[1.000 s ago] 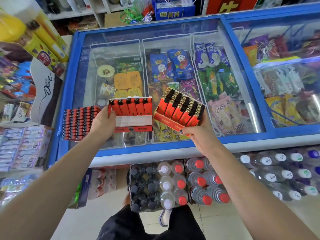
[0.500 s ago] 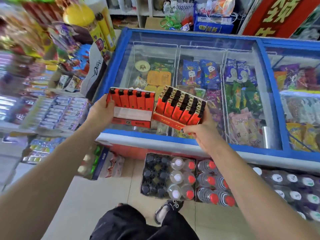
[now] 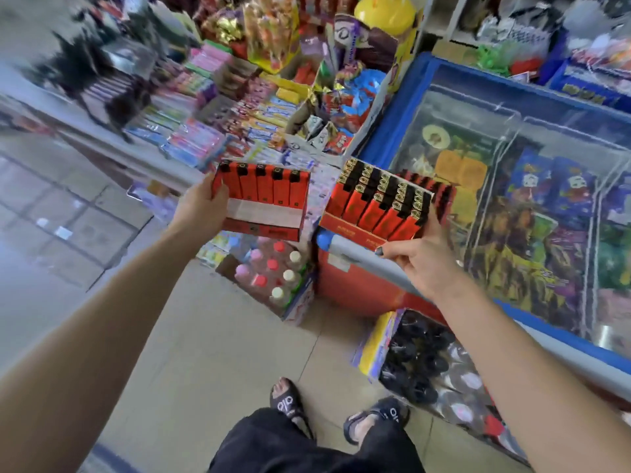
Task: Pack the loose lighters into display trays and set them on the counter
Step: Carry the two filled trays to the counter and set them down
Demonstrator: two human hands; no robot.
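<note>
**Two trays held side by side above the floor**

The left hand (image 3: 201,208) holds one display tray (image 3: 263,215) on the left; the right hand (image 3: 421,262) holds the second tray (image 3: 379,208) on the right, near the freezer (image 3: 403,107) corner. Bottle packs (image 3: 276,278) stand on the floor below the trays. Snack shelves (image 3: 218,107) lie behind them.

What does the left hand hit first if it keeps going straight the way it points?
Probably the snack shelf ahead and up-left of the freezer. The left hand carries its lighter tray over open floor; nothing visible lies between, though depth is unclear from one view.
</note>
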